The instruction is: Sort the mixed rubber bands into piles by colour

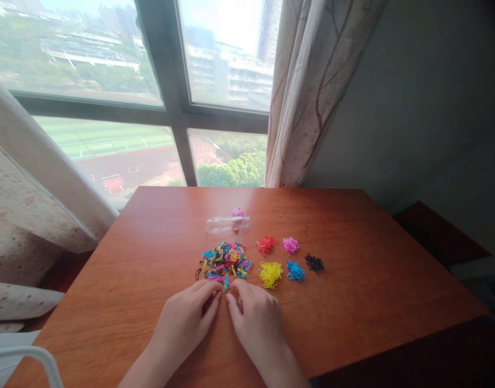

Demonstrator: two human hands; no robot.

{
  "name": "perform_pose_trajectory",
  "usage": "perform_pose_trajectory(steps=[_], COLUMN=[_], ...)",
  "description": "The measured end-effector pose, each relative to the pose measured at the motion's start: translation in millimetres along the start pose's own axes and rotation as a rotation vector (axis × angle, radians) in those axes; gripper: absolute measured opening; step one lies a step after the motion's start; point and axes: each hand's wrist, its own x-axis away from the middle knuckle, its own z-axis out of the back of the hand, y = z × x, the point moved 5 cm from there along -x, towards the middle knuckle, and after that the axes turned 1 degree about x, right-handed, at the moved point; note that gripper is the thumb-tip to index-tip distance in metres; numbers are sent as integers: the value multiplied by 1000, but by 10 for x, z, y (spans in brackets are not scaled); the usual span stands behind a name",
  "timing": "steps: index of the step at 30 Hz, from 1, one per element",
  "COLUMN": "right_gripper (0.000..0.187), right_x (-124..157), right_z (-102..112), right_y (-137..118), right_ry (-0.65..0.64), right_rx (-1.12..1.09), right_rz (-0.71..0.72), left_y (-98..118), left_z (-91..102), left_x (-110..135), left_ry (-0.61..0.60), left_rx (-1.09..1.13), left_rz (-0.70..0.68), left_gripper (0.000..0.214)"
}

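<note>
The left hand (186, 318) and right hand (253, 318) rest on the bench (372, 269) by the middle of its near edge, fingertips drawn together and almost meeting just short of the mixed heap (226, 261) of rubber bands. Each grip looks narrowed to a pinch, though I cannot tell whether either holds a band. Working from the heap's near rim, a light fingertip pinch on one band should keep its neighbours from dragging, clear of the yellow heap (270, 274) and blue heap (295, 271) toward the right edge.
</note>
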Motion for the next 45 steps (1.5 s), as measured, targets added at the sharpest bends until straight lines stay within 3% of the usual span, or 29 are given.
perform_pose_trajectory(steps=[5,9,17,24,32,45], right_gripper=[4,13,20,22,42,46], right_x=[-55,-48,29,241,392,383], right_z=[-50,-56,91,362,540,509], right_y=[-49,-20,75,490,1138,1140], right_ry=[-1,37,116,255,352,281], right_rx=[15,21,-106,-169,57,244], right_rz=[0,8,-43,-120,-227,-228], left_y=[15,20,6,-1,-13,-4], left_z=[26,23,5,-6,-12,5], left_x=[-2,-3,5,4,11,-11], left_ry=[9,-3,-17,-29,-10,-7], left_rx=[7,-13,-10,-34,-35,-33], left_rz=[11,8,10,11,7,5], left_gripper=[19,19,18,19,19,19])
